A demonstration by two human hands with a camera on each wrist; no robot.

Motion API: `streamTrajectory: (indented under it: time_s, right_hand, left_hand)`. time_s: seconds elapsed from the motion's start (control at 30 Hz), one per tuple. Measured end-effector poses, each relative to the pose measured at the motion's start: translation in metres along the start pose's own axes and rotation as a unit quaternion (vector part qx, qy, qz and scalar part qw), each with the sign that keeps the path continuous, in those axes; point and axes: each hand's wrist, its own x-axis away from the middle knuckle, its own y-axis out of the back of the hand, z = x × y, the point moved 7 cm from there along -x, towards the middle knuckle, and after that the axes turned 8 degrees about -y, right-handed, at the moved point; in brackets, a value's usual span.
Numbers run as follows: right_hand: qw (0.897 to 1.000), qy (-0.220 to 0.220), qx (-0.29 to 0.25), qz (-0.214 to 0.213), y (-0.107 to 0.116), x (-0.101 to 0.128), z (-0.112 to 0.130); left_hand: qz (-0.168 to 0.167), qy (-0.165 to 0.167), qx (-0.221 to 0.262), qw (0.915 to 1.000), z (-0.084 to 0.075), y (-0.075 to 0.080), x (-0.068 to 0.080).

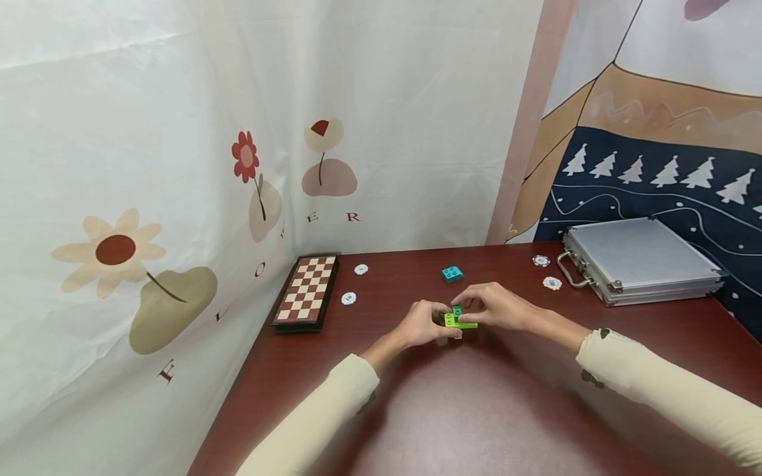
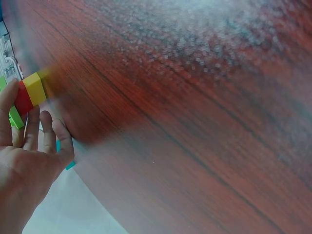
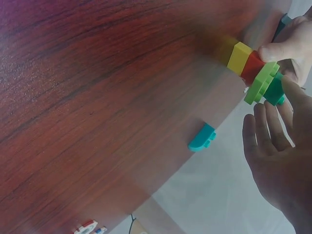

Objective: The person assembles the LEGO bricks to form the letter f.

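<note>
A small stack of toy building blocks stands on the table, with a yellow block (image 3: pixel 240 58) lowest and a red block (image 3: pixel 251 69) above it. Over these lies a longer lime-green block (image 1: pixel 469 325), topped by a darker green block (image 1: pixel 457 310). My left hand (image 1: pixel 421 324) grips the stack from the left, thumb and fingers around the red and lime-green part. From the right, my right hand (image 1: pixel 497 306) pinches the dark green block on top. Part of the stack is hidden behind the fingers. Beyond the hands sits a teal block (image 1: pixel 452 274) with a rounded end.
A chessboard (image 1: pixel 307 291) lies at the left edge of the table (image 1: pixel 476 410). Poker chips lie beside it, such as one white chip (image 1: pixel 348 299), and others near the silver case (image 1: pixel 645 254) at the back right. Cloth curtains (image 1: pixel 417 119) hang behind.
</note>
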Motion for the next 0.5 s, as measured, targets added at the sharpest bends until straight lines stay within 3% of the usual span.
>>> streamTrajectory:
  time_s: [0.5]
  right_hand:
    - [1.0, -0.005, -0.004, -0.005, -0.0034, 0.0, 0.0026]
  left_hand:
    - [0.007, -0.002, 0.007, 0.9999, -0.0003, 0.0, -0.0003]
